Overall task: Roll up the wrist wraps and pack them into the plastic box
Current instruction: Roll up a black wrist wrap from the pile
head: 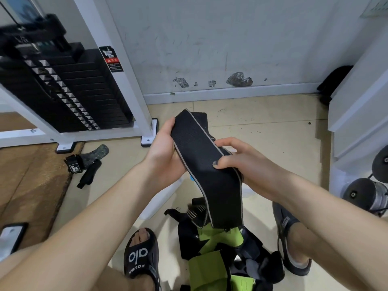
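Left hand's [165, 152] fingers are hidden behind the black wrap [204, 164], and the wrap's far end is folded out of sight. The plastic box [161, 198] is mostly covered by arms & wrap, so its contents can't be told. The phone [10, 238] is cut off at left edge; the weight stack's [69, 89] top is blurred.

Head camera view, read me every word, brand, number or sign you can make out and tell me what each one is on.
"alo": sandal strap; smaller letters below it are unclear.
"NME" above "STU", partly cut off: label on the black strap on the floor.
Warning sticker on the machine's white frame: red band with symbols, text too small to read.
Black wrist wrap in both hands: no text visible.
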`<action>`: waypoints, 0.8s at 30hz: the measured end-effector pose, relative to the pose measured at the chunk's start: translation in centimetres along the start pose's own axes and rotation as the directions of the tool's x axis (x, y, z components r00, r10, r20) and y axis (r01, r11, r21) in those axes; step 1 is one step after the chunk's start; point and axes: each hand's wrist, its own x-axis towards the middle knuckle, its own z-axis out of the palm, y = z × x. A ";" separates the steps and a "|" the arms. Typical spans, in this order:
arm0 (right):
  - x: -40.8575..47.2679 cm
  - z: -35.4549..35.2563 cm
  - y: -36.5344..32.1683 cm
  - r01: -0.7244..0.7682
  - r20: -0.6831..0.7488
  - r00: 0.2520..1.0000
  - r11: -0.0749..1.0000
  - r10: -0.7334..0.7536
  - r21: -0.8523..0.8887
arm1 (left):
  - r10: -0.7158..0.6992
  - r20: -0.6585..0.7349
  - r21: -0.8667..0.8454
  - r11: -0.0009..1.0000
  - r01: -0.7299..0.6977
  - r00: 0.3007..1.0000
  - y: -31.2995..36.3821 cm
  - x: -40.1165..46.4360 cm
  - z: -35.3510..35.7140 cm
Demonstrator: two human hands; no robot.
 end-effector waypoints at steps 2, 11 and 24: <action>0.0 0.2 0.0 -0.010 0.011 1.000 0.999 0.010 -0.044 | 0.004 0.016 0.024 1.000 -0.004 1.000 0.0 -0.1 0.0; 0.6 0.7 -0.3 0.023 -0.049 0.998 0.999 -0.026 -0.046 | 0.036 0.032 0.105 0.994 -0.039 0.999 -0.5 -0.4 -0.2; 0.7 0.3 -0.9 0.015 -0.038 0.999 0.992 -0.010 0.127 | 0.013 0.085 -0.216 0.976 0.006 0.996 0.1 -0.2 -1.3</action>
